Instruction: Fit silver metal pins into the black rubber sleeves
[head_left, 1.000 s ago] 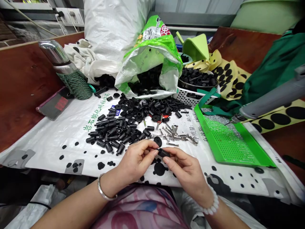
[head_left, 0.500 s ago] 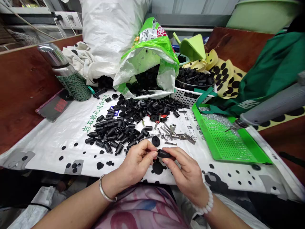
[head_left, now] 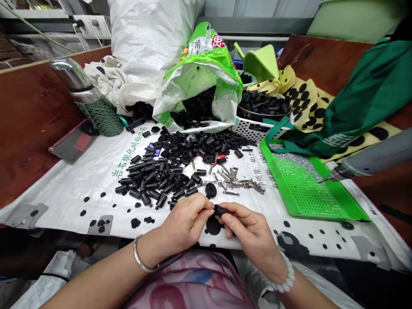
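Between my two hands is a small black plastic cylinder [head_left: 220, 210], held just over the front edge of the covered bench. My right hand [head_left: 249, 225] grips it between thumb and fingers. My left hand [head_left: 189, 216] is closed in a pinch at the cylinder's left end; whatever its fingertips hold is hidden. A round black disc [head_left: 210, 190] lies just beyond my fingertips. Past my left hand spreads a heap of black plastic cylinders [head_left: 157, 176], with small metal strips [head_left: 241, 182] scattered to its right.
A green perforated tray [head_left: 302, 193] of tiny metal pieces sits at the right, under the tip of a grey electric screwdriver [head_left: 370, 156]. An open green-white bag [head_left: 199, 86] of black parts and a white basket [head_left: 254, 128] stand behind. At left are a thermos [head_left: 93, 103] and a phone [head_left: 74, 141].
My right fingers have curled further round the black cylinder, and it now tilts more. My left hand stays pinched beside it. The screwdriver has swung a little to the right.
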`<state>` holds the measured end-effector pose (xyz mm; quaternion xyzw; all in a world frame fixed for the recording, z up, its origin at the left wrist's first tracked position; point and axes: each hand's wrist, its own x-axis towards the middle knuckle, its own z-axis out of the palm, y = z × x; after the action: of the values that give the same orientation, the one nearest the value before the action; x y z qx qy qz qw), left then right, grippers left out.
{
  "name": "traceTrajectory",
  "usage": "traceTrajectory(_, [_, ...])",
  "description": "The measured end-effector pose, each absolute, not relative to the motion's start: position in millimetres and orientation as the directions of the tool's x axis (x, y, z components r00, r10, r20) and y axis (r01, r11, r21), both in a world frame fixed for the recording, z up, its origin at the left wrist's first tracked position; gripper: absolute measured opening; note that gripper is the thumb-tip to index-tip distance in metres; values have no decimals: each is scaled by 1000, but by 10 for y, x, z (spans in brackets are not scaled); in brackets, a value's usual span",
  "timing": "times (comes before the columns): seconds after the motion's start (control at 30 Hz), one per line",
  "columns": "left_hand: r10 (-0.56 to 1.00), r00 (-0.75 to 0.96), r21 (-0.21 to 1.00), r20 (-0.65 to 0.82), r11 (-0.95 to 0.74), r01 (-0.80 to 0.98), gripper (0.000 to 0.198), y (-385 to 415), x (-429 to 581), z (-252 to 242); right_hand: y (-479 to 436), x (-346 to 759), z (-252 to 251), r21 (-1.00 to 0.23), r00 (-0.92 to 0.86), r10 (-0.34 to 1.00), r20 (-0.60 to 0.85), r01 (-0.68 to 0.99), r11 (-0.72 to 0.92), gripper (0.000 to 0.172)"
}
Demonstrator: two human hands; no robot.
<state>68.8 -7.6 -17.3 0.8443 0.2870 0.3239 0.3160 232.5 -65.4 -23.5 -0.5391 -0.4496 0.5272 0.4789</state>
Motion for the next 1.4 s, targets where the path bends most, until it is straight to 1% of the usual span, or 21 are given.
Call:
traceTrajectory(0.13, [695,615,714,372,-638,289,9,-57,680,-170,-629,2283,-255,-988,-9,989,-149,-48,-149,22])
traceTrajectory(0.2, [688,627,710,366,-642,291,9,-35,673,-143,-613,2279,-247,-988,-20,988,-150,-32,-151,22])
traceTrajectory(0.27, [687,633,704,358,-644,301,9,-10,673,-111,-596,2293,-233,-992,-3,992,-123,23,-123,22])
traceTrajectory(0.33, [689,634,699,352,-644,312,10,7,676,-86,-578,2331,-228,-992,25,997,-66,107,-69,22])
traceTrajectory(0.43, [701,621,703,350,-635,320,24,1,668,-79,-552,2428,-262,-969,114,993,30,248,0,24])
traceTrajectory(0.5, [710,610,706,353,-630,325,30,-19,647,-99,-540,2501,-308,-946,189,980,64,325,0,26])
traceTrajectory(0.6, [717,601,710,353,-624,326,26,-48,611,-142,-539,2568,-360,-929,242,968,68,370,-27,29])
traceTrajectory(0.67, [737,580,726,348,-603,330,23,-55,602,-155,-556,2563,-360,-920,235,967,99,392,-1,28])
traceTrajectory(0.7, [750,564,736,345,-589,334,21,-54,606,-152,-569,2545,-349,-909,220,966,138,416,35,27])
traceTrajectory(0.8, [781,536,752,319,-553,359,12,-42,647,-114,-610,2465,-294,-826,121,945,304,528,198,24])
traceTrajectory(0.83, [785,541,750,300,-545,374,13,-37,668,-98,-620,2439,-278,-784,72,931,357,564,257,24])
traceTrajectory(0.93, [785,581,733,217,-524,434,26,-29,723,-63,-633,2386,-252,-650,-73,873,482,638,413,27])
traceTrajectory(1.03, [766,623,696,159,-534,479,31,-33,736,-50,-634,2375,-250,-533,-168,808,564,674,512,30])
traceTrajectory(1.17, [680,712,583,175,-655,482,25,-47,678,-36,-650,2403,-239,-415,-217,758,615,728,546,34])
traceTrajectory(1.23, [648,742,552,172,-687,472,23,-57,642,-33,-664,2427,-230,-355,-241,738,630,756,550,34])
traceTrajectory(1.33, [642,755,614,133,-651,445,20,-78,610,-30,-682,2457,-223,-302,-264,716,647,773,558,33])
traceTrajectory(1.4, [642,759,664,110,-615,425,18,-94,603,-22,-689,2464,-220,-322,-255,719,647,763,560,33])
